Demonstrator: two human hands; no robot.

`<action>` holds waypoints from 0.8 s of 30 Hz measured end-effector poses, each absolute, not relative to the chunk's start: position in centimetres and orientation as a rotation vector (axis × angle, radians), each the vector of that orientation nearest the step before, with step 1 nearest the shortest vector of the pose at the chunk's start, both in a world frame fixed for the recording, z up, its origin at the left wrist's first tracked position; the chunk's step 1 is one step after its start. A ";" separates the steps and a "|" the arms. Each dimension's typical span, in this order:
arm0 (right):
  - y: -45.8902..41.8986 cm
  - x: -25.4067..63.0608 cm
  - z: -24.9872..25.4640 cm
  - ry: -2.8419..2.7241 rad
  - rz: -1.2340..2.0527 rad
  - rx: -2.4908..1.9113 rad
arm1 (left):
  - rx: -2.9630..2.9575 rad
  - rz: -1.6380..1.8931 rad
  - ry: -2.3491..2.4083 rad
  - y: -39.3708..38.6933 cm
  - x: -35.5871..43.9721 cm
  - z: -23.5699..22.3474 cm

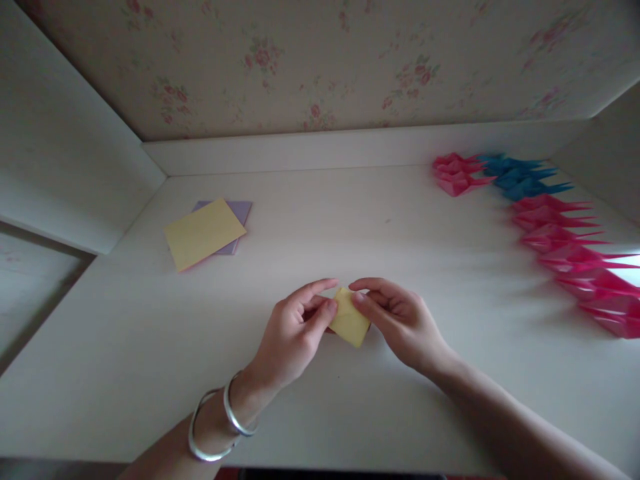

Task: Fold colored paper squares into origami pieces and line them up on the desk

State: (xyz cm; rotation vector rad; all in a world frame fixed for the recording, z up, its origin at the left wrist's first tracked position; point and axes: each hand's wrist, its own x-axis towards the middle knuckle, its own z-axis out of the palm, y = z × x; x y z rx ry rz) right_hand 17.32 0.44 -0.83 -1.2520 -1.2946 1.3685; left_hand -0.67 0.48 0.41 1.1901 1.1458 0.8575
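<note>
Where left grip (pixel 293 337) faces right grip (pixel 403 323), yellow paper (pixel 352 323) sits pinched.

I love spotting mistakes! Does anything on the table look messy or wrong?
A little. Beyond the left hand, the yellow sheet lies askew across the purple paper, so their edges don't line up. The white tabletop also has a small dark smudge. I see no spills, and no tear in the folded yellow paper.
</note>
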 end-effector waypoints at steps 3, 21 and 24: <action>0.5 17.3 -1.0 -1.377 1.250 -1.322 | 1.474 0.893 1.188 0.4 -0.6 0.2; 0.0 17.8 -1.4 -2.155 0.060 -0.924 | 1.399 0.890 0.997 -0.4 0.2 1.1; -0.1 17.5 -1.4 -2.222 0.103 -0.864 | 1.454 0.844 0.958 -0.5 0.1 1.0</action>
